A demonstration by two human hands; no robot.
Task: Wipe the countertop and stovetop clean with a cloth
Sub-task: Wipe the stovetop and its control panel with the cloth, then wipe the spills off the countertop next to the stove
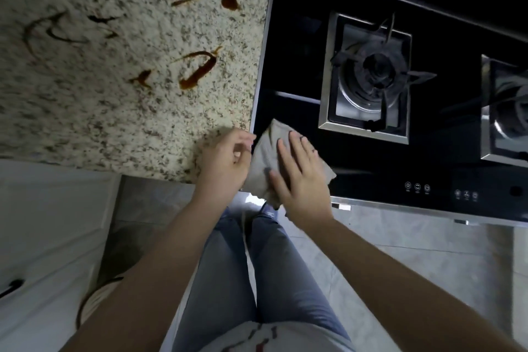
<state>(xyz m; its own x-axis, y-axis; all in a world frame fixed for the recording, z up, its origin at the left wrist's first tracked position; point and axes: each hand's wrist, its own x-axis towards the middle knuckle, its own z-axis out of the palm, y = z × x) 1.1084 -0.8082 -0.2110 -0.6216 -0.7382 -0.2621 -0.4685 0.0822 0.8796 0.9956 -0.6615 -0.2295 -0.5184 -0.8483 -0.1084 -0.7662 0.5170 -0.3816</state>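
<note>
A speckled beige granite worktop point(85, 100) is carrying dark brown sauce streaks point(197, 68) toward ten o'clock; a glossy black glass stovetop point(288, 66) is adjoining it at two o'clock.

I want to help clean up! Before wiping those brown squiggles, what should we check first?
1. Grey cloth in hand: ok, left hand grips its edge, right hand lies flat on it.
2. Brown sauce streaks on speckled granite countertop: not ok, unwiped.
3. Silver gas burner off: ok, no flame visible.
4. Black glass stovetop clean: cannot tell, too dark.
5. Cloth damp: cannot tell.
</note>
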